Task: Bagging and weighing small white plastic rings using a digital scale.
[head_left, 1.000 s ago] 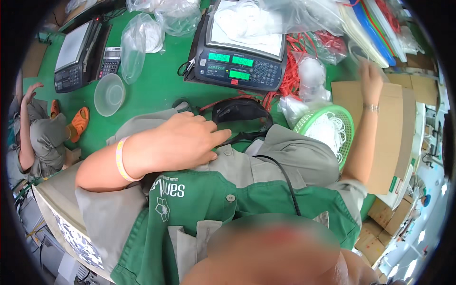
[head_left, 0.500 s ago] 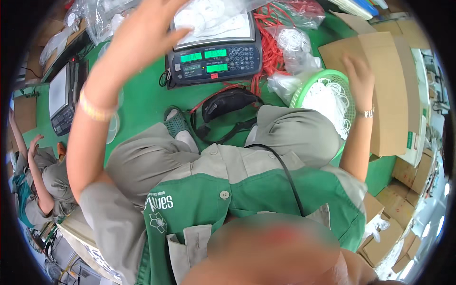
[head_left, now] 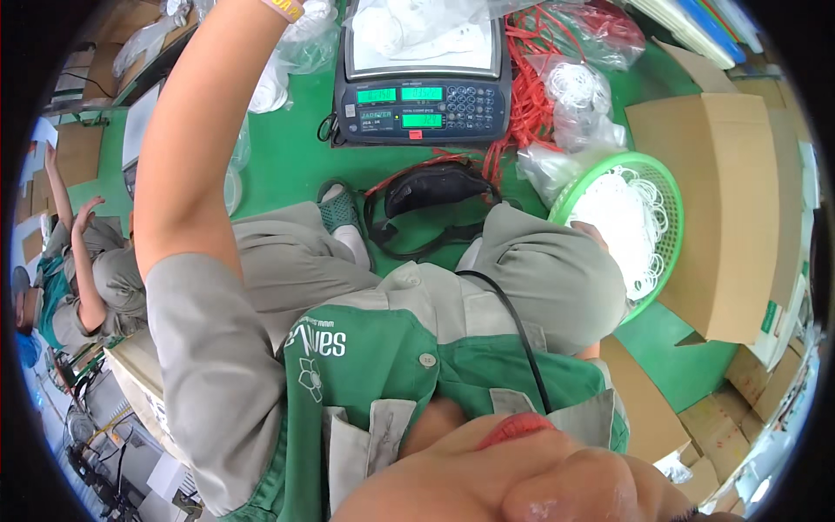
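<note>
My left arm [head_left: 196,130] reaches up and forward on the left, and the hand lies beyond the top edge; only the banded wrist shows. Just a small part of my right hand [head_left: 593,233] appears at the near left rim of a green mesh basket [head_left: 670,261], by my knee, and its fingers are mostly hidden. White rings [head_left: 622,209], thin and loop-shaped, fill the basket. Ahead stands a digital weighing scale [head_left: 424,109] with lit green displays. A clear plastic bag with white contents [head_left: 417,30] rests on its pan.
Red strips [head_left: 529,91] and bagged white rings [head_left: 578,91] lie right of the scale. A black waist bag [head_left: 435,187] is on the green surface between my legs. An open cardboard box [head_left: 718,209] stands right of the basket. Another person [head_left: 96,270] sits at far left.
My left hand has gone up out of view from beside the scale. My right hand has come down from beside the cardboard box to the basket's near left rim. The view has shifted.
</note>
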### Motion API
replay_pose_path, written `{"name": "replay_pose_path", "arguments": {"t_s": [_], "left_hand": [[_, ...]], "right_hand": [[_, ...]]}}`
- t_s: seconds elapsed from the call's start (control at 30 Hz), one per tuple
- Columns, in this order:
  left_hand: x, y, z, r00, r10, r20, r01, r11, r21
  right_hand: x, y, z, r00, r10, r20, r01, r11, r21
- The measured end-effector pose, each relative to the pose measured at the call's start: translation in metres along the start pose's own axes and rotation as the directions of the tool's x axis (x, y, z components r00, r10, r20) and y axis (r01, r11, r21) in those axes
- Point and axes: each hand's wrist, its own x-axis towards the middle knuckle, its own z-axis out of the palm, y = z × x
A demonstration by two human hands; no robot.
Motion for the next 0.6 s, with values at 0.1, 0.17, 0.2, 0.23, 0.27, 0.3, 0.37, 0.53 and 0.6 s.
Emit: {"name": "replay_pose_path", "arguments": {"t_s": [0.1,0.17,0.2,0.23,0.27,0.3,0.37,0.53,0.6], "left_hand": [[0.004,-0.014,0.009,0.995,0.071,-0.066,-0.068,0.997,0.043],[0.012,-0.010,0.008,0.992,0.102,-0.080,-0.105,0.994,-0.024],[0.014,-0.010,0.007,0.988,0.125,-0.092,-0.133,0.988,-0.084],[0.024,-0.008,0.012,0.986,0.141,-0.093,-0.149,0.985,-0.084],[0.026,-0.016,0.016,0.990,0.132,-0.045,-0.135,0.989,-0.057],[0.027,-0.025,0.021,0.993,0.121,0.002,-0.121,0.992,-0.030],[0.024,-0.028,0.029,0.997,0.056,0.056,-0.055,0.998,-0.013],[0.017,-0.033,0.031,0.986,-0.066,0.155,0.098,0.972,-0.211],[0.008,-0.024,0.030,0.996,0.033,-0.086,-0.050,0.976,-0.211]], "right_hand": [[0.015,0.001,0.012,0.996,0.018,0.088,-0.019,1.000,0.012],[0.021,-0.011,0.005,0.996,0.020,0.085,-0.019,1.000,-0.019],[0.024,-0.019,0.002,0.996,0.020,0.087,-0.017,0.999,-0.039],[0.029,-0.019,0.000,0.995,0.025,0.093,-0.019,0.998,-0.063],[0.036,-0.018,0.006,0.994,0.023,0.108,-0.017,0.998,-0.057],[0.045,-0.018,0.013,0.984,-0.100,0.145,0.106,0.994,-0.036],[0.062,-0.024,0.022,0.960,-0.217,0.177,0.224,0.975,-0.018],[0.112,-0.040,0.043,0.818,-0.375,0.437,0.560,0.696,-0.451],[0.124,-0.052,0.057,0.832,-0.232,0.504,0.545,0.511,-0.665]]}}
